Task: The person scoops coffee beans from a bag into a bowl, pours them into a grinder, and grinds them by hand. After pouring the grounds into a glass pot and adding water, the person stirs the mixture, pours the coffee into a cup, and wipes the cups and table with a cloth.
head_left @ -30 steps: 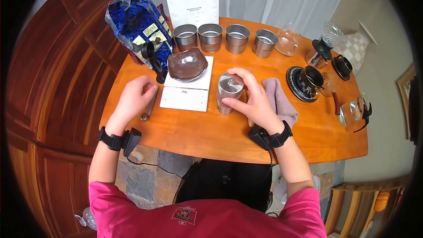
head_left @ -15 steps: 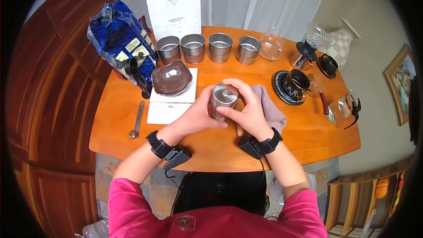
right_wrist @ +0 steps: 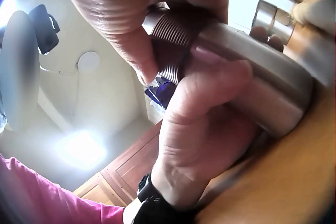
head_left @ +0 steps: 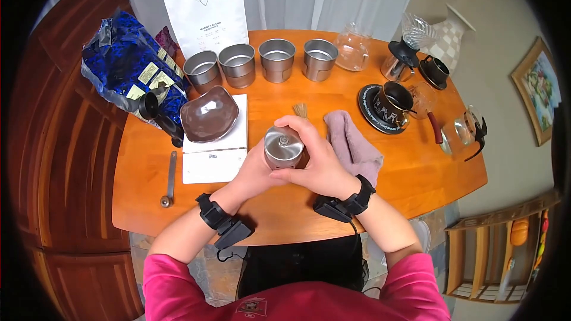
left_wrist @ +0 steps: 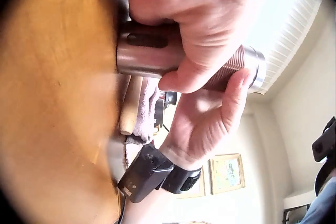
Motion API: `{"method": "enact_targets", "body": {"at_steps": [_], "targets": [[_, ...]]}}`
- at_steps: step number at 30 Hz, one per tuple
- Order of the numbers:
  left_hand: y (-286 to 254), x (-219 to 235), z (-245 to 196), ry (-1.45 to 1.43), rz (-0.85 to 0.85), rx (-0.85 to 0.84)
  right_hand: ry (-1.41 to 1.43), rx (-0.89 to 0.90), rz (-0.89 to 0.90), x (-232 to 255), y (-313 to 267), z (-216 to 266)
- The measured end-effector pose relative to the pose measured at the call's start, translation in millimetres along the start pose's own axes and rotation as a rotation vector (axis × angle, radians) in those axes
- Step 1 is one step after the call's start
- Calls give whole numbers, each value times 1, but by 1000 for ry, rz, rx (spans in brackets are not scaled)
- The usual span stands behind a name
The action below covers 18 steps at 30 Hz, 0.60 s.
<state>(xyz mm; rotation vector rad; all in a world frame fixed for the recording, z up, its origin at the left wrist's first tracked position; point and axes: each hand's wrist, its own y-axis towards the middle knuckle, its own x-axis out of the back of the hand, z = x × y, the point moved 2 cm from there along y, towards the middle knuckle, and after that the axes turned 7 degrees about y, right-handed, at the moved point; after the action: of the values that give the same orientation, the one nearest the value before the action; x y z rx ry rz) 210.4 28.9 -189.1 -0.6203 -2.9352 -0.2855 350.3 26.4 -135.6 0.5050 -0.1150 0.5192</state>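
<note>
Near the front of the wooden table (head_left: 410, 169), two hands grip one steel cylinder.

Left hand (head_left: 254, 171) curls snugly round its smooth lower body, while the right hand (head_left: 321, 159) has fingers and thumb bent about the ribbed section beneath the metal lid; whether the base touches the wood, I cannot tell. Beside them lie a white scale (head_left: 214, 167) bearing a brown dish (head_left: 209, 115) and, opposite, a mauve cloth (head_left: 355, 147). Farther off, four metal cups (head_left: 276, 62) stand before a white bag (head_left: 207, 15).
</note>
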Motion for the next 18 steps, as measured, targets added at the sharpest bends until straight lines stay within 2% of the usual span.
{"method": "enact_targets", "body": {"at_steps": [11, 14, 18], "targets": [[-1, -2, 0, -51, 25, 33, 171, -64, 49, 0, 0, -10], [-1, -2, 3, -90, 22, 32, 110, 11, 42, -3, 0, -13], [-2, -5, 7, 11, -108, -59, -72, 73, -160, -18, 1, -7]]}}
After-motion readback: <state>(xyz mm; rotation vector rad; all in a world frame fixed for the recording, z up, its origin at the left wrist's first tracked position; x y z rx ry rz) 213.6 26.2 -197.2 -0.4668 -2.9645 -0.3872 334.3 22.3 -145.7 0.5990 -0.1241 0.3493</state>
